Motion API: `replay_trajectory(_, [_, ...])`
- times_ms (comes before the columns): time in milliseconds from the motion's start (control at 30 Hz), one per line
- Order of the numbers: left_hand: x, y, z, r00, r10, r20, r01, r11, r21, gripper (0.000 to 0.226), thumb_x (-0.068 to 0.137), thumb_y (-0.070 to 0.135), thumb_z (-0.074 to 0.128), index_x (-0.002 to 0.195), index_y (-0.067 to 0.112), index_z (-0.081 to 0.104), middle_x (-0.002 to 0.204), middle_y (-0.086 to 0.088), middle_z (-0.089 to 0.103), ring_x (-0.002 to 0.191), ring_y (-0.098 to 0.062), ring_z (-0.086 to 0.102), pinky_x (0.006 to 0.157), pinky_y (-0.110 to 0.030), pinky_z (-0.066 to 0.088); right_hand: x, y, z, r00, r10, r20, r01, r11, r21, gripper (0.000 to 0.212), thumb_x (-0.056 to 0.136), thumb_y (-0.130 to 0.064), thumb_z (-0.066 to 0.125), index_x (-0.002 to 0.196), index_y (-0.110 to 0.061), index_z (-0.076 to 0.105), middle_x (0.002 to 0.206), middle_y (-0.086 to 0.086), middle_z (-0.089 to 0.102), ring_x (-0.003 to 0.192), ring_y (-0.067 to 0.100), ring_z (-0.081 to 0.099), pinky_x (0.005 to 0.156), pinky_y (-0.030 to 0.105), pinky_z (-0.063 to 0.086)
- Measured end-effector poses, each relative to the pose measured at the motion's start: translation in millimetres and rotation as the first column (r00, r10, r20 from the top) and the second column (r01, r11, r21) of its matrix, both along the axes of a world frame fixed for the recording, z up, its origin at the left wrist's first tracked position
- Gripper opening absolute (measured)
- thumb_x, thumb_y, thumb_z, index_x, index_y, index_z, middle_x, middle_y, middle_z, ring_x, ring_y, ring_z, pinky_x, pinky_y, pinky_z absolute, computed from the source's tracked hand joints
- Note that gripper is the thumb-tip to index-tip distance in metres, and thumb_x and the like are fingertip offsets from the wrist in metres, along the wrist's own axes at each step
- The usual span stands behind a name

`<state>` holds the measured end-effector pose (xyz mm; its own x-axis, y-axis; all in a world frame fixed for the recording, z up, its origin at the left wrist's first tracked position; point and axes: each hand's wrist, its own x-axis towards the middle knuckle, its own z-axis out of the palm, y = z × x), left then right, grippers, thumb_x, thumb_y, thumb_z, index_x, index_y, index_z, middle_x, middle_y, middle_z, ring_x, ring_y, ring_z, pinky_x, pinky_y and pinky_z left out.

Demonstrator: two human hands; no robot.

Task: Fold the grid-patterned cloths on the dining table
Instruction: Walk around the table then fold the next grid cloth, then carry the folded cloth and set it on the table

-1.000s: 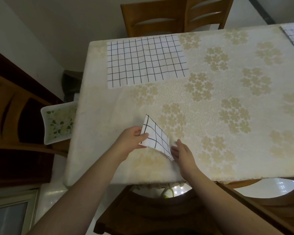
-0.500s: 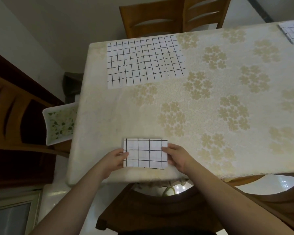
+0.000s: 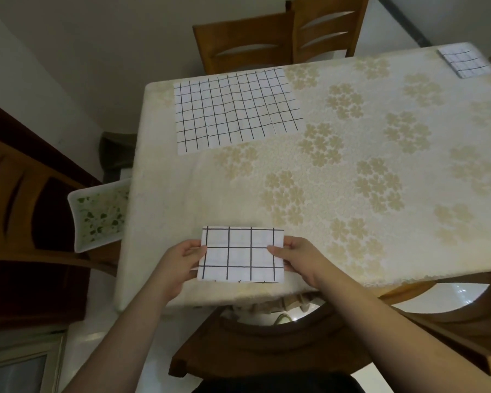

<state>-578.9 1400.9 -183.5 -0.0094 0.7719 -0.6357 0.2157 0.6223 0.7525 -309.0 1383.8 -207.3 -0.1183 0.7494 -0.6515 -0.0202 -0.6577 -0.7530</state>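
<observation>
A small folded white cloth with a black grid (image 3: pixel 241 255) lies at the table's near edge. My left hand (image 3: pixel 179 263) pinches its left side, thumb on top. Its right side is pinched by my right hand (image 3: pixel 298 258) the same way. A larger grid cloth (image 3: pixel 236 109) lies spread flat at the far left of the table. At the far right corner sits another small folded grid cloth (image 3: pixel 464 61).
The table (image 3: pixel 380 171) wears a cream cloth with pale flower prints. Wooden chairs stand at the far side (image 3: pixel 267 43), at the left (image 3: pixel 26 211) and right under me (image 3: pixel 267 350). A white tray with green flecks (image 3: pixel 99 214) sits beside the table's left edge.
One second ago the cloth stood half raised mid-fold between my hands. It now lies as a flat rectangle, held at both sides.
</observation>
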Motion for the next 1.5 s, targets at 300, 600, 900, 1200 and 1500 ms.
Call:
replay_trajectory(300, [-20,-23,50,0.974,0.149,0.171,-0.16,0.986,0.048,0.011,0.096,0.015,0.057,0.103,0.012,0.065,0.088,-0.007,0.071,0.071,-0.02,0.065,0.067,-0.034,0.052,-29,-44,57,0.993,-0.115,-0.027,0.117,0.992,0.051,0.021,0.089,-0.03,0.068,0.091,-0.011,0.061,0.085,0.014,0.058,0.078,0.024,0.057,0.065,0.023,0.055])
replay_trajectory(600, [-53,-63,85,0.982,-0.028,0.188,0.003,0.991,0.137,0.011,0.094,0.016,0.06,0.098,0.009,0.067,0.093,-0.013,0.073,0.078,-0.025,0.067,0.061,-0.031,0.055,-69,-124,114,0.944,-0.33,0.009,0.325,0.934,0.149,0.027,0.093,-0.021,0.063,0.093,0.005,0.065,0.088,0.026,0.067,0.075,0.032,0.065,0.065,0.031,0.056])
replay_trajectory(900, [-2,-93,108,0.902,-0.375,0.216,0.348,0.925,0.152,0.013,0.094,0.017,0.061,0.098,0.008,0.068,0.092,-0.011,0.075,0.076,-0.02,0.072,0.064,-0.034,0.058,-64,-234,133,0.752,-0.657,0.05,0.638,0.745,0.192,0.042,0.091,-0.021,0.065,0.101,0.018,0.056,0.089,0.021,0.064,0.08,0.031,0.062,0.084,0.048,0.047])
replay_trajectory(1200, [79,-158,119,0.692,-0.69,0.212,0.683,0.721,0.119,0.016,0.095,0.014,0.058,0.109,0.009,0.064,0.099,-0.011,0.074,0.085,-0.023,0.073,0.063,-0.034,0.059,-33,-344,140,0.499,-0.866,0.046,0.838,0.495,0.23,0.019,0.093,-0.02,0.061,0.087,-0.003,0.068,0.081,0.009,0.071,0.07,0.02,0.067,0.061,0.028,0.055])
replay_trajectory(1500, [193,-294,120,0.495,-0.849,0.184,0.845,0.52,0.122,0.016,0.098,0.014,0.051,0.103,0.007,0.064,0.086,-0.009,0.075,0.071,-0.02,0.072,0.052,-0.031,0.057,12,-506,141,0.224,-0.974,-0.04,0.957,0.212,0.197,0.016,0.093,-0.017,0.06,0.095,-0.005,0.07,0.087,0.01,0.073,0.073,0.019,0.067,0.064,0.029,0.054])
